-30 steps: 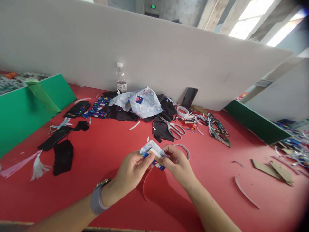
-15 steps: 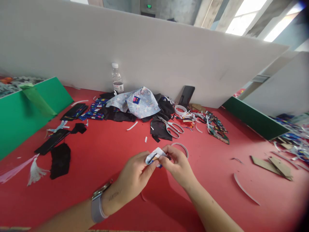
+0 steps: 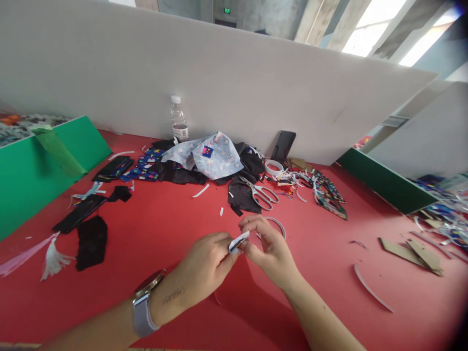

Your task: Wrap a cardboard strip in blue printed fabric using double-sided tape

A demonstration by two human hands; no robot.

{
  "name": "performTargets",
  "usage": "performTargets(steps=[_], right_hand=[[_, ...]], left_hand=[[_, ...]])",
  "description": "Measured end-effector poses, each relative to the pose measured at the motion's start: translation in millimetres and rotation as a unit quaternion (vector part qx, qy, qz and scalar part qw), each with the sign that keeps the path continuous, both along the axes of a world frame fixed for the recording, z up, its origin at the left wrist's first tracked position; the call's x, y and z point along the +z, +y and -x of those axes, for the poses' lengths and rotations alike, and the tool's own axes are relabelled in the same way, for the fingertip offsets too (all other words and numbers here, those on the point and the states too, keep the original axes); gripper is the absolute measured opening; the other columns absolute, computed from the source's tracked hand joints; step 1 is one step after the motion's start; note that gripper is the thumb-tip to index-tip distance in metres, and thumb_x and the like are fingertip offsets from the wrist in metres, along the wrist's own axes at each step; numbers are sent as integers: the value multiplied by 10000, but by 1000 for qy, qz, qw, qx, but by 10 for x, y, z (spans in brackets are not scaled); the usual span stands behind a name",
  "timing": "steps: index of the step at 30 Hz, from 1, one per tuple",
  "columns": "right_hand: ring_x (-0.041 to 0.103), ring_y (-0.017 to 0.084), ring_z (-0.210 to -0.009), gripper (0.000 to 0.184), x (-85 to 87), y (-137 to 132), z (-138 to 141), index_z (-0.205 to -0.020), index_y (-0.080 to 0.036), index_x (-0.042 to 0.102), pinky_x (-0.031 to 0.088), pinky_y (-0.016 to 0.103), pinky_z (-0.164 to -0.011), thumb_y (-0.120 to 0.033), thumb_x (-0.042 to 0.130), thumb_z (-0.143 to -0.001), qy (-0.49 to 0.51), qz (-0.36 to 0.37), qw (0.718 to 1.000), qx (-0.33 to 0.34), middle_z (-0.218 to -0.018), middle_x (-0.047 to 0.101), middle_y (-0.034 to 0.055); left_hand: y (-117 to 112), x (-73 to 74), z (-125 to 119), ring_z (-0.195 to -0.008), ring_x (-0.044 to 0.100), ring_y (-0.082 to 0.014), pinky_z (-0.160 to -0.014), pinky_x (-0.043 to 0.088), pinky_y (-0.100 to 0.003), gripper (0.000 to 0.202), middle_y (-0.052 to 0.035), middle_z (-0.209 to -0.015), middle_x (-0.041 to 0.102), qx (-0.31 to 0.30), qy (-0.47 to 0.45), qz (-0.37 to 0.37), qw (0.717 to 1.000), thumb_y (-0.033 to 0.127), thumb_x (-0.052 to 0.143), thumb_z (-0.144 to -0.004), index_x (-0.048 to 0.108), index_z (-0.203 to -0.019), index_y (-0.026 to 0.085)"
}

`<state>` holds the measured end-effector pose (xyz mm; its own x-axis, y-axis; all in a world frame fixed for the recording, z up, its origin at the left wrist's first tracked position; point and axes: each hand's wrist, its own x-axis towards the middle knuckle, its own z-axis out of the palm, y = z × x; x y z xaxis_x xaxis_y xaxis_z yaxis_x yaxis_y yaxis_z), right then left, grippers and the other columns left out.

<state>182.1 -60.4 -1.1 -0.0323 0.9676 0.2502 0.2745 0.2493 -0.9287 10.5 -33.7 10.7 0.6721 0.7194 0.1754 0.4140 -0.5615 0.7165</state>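
Observation:
Over the middle of the red table, my left hand [image 3: 210, 258] is closed around a small folded fabric piece [image 3: 239, 241]. The piece is white on its upper face, with a dark strip and some light blue along the edge. My right hand [image 3: 272, 251] pinches its right end, thumb below and curled fingers above. Much of the piece is hidden by my fingers. Just beyond my right hand lies a pale ring of tape [image 3: 281, 226], partly covered by the hand. White-handled scissors [image 3: 263, 195] rest a little farther away on black fabric.
Along a white partition [image 3: 219, 73] are a light blue printed cloth [image 3: 219, 158], a plastic bottle [image 3: 179, 119], a phone [image 3: 284, 145] and a white tape roll [image 3: 273, 167]. Black fabric [image 3: 91, 243] and tassels [image 3: 54, 258] lie left, brown card pieces [image 3: 409, 254] right. Green boards [image 3: 40, 180] flank the table.
The fabric piece has turned so that it shows more edge-on, and less of it is visible. My right fingers have lifted and shifted slightly along it.

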Motion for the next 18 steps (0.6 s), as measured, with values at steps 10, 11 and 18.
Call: performTargets(steps=[10,11,18], right_hand=[[525,123,-680,51,106,88,72,-785,-207,558,446,234,-596,-255,575,-776,118,100,988,12,-783,536,-9],[514,115,-636,65,131,108,102,-788,-207,553,438,225,-558,-268,571,-779,126,109,986,17,-753,525,-18],[561,155,-776,85,224,328,283,-772,-188,579,466,272,-705,-251,535,-808,-14,4,1000,-5,-807,594,24]], left_hand=[[92,57,42,-804,620,-157,-705,456,-225,205,-27,-875,664,0,-78,66,995,346,466,-913,610,-923,200],[91,47,45,-798,619,-150,-709,451,-223,210,-23,-868,666,8,-84,60,995,330,439,-926,604,-916,201],[143,-25,116,-597,597,-111,-558,391,-192,253,4,-660,646,92,-107,-17,990,262,411,-927,541,-727,178]])
